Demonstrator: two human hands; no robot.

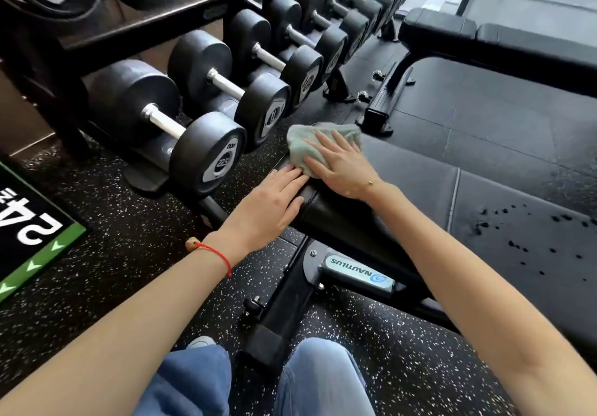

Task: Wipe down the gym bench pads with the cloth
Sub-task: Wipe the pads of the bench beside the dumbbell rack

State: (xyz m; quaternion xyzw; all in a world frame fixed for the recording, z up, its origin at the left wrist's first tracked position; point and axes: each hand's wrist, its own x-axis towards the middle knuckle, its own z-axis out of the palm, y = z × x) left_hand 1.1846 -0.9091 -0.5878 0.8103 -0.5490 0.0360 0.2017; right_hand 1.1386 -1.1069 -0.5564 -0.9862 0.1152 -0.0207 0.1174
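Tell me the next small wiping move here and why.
Probably slide the right hand, flat on the green cloth, along the bench pad toward the dark droplets. The cloth sits at the pad's end; the left hand braces the edge.

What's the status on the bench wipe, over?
Right hand flat on green cloth, pressing it on near bench pad. Left hand flat on pad edge. Droplets farther along. Nothing blocking.

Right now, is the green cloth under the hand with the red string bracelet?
No, the crumpled green cloth lies under the right hand; the left hand, above the red string bracelet, presses the black bench pad.
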